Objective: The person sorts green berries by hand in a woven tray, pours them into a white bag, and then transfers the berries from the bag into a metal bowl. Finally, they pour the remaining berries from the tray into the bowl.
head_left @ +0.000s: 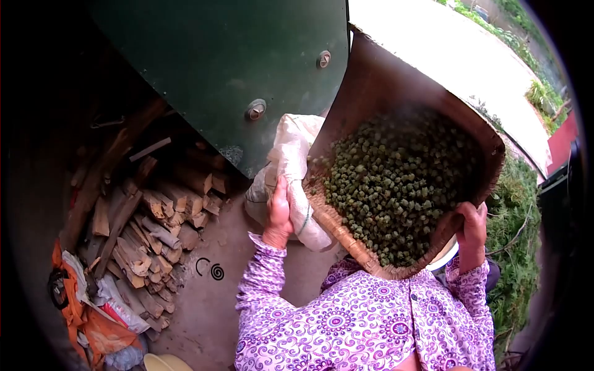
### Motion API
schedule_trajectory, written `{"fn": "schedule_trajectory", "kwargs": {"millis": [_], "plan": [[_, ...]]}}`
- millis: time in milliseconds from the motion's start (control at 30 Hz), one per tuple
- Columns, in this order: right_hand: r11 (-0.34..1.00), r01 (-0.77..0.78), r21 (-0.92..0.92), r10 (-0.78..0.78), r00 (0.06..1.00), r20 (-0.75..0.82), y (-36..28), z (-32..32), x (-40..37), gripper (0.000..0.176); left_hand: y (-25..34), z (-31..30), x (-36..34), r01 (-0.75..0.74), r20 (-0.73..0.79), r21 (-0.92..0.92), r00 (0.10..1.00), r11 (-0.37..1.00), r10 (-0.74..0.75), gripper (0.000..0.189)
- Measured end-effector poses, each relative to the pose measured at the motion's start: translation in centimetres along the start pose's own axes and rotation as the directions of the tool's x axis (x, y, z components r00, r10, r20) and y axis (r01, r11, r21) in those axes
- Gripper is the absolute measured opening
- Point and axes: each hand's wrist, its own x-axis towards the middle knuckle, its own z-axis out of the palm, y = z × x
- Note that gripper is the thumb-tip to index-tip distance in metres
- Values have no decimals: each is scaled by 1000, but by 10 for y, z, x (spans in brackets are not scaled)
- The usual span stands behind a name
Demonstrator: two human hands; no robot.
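A wide woven winnowing basket (341,234) is tilted in front of my body, its left edge at the mouth of a white woven sack (291,143). Many small, round green pods (396,185) lie heaped in the basket, a few reaching its left edge beside the sack. My left hand (280,213) grips the sack's side near the opening, thumb up. With its fingers wrapped over the right rim, my right hand (473,229) holds the basket. The inside of the sack is hidden.
A dark green panel (204,62) with round knobs stands ahead. Split firewood (154,247) is stacked on the left, near orange bags (93,321). A black coil (217,271) lies on the floor. Cut greenery (516,229) piles up on the right, beside a partly covered pale bucket (447,255).
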Motion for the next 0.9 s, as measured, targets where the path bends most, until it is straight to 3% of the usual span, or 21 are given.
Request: {"fn": "schedule_trajectory", "kwargs": {"millis": [33, 167, 233, 267, 300, 333, 367, 467, 567, 600, 667, 700, 767, 900], "plan": [[961, 172, -219, -177, 984, -3, 7, -1, 1, 19, -6, 0, 2, 38, -10, -62, 999, 997, -39, 47], [942, 219, -254, -217, 975, 36, 9, 8, 11, 21, 14, -21, 27, -56, -28, -229, 998, 972, 51, 48], [889, 261, -375, -228, 965, 132, 7, 11, 15, 21, 15, -27, 26, -76, -18, -217, 997, 973, 74, 48], [945, 161, -284, -128, 983, 130, -6, 18, 14, 19, 12, -33, 27, -74, -29, -206, 997, 976, 70, 48], [948, 155, -278, -122, 984, 131, -15, 22, 17, 19, 11, -35, 27, -73, -39, -190, 997, 979, 67, 48], [998, -54, -16, 56, 986, 155, -22, 28, 20, 22, 11, -35, 23, -56, -43, -181, 998, 982, 49, 45], [934, -268, 237, 217, 951, 222, -24, 34, 22, 25, 11, -34, 21, -55, -44, -173, 998, 983, 48, 45], [941, -237, 243, 191, 961, 198, -23, 45, 22, 26, 12, -37, 18, -49, -70, -192, 997, 980, 36, 44], [945, -215, 248, 163, 964, 211, -20, 45, 23, 24, 14, -54, 24, -28, 144, -213, 988, 977, 60, 46], [944, -205, 258, 150, 964, 218, -18, 45, 23, 25, 11, -54, 26, -24, 143, -209, 988, 978, 55, 46], [943, -211, 257, 157, 964, 215, -18, 52, 22, 24, 15, -38, 25, -64, -56, -169, 997, 984, 56, 46], [944, -209, 257, 155, 964, 214, -20, 54, 22, 24, 14, -41, 27, -61, -54, -164, 997, 985, 53, 46], [937, -229, 263, 165, 955, 246, -22, 52, 20, 27, 14, -45, 28, -31, 117, -209, 991, 978, 57, 45], [946, -231, 229, 161, 944, 289, -23, 56, 23, 31, 18, -27, 20, -69, -52, -192, 997, 979, 61, 46]]}}
